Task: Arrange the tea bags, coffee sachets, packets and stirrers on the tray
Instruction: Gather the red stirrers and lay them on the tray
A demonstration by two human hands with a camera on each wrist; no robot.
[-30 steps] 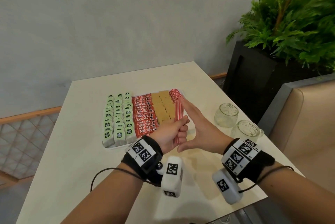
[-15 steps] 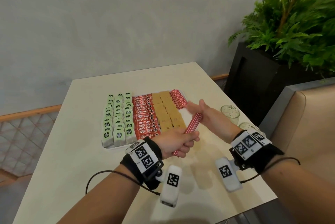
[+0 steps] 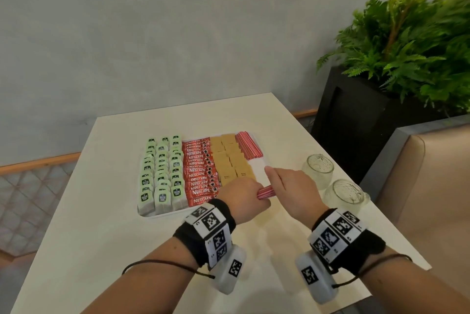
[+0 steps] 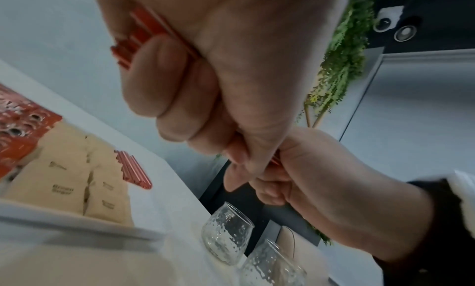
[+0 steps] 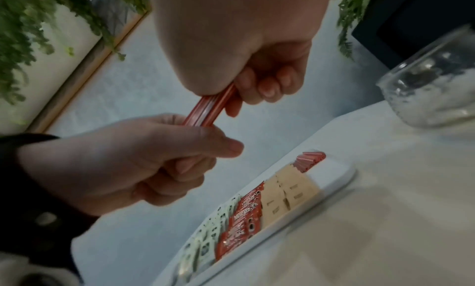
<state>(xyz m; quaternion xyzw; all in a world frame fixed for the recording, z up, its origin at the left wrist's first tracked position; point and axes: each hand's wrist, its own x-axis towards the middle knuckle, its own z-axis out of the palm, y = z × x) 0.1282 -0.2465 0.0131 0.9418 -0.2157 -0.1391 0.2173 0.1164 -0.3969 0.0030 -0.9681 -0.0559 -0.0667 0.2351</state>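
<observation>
Bundle of red stirrers (image 3: 265, 192) gripped at both ends, left hand (image 3: 243, 198) at 9 o'clock and right hand (image 3: 290, 186) at 3 o'clock, fingers curled round, above white tray (image 3: 262, 171) near corner.

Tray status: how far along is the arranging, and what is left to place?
Mostly done: tea bags, coffee sachets, brown packets and one group of stirrers lie in rows on the tray. In hand: both the left hand and right hand grip a stirrer bundle. Left: setting it in the bare near-right corner.
</observation>
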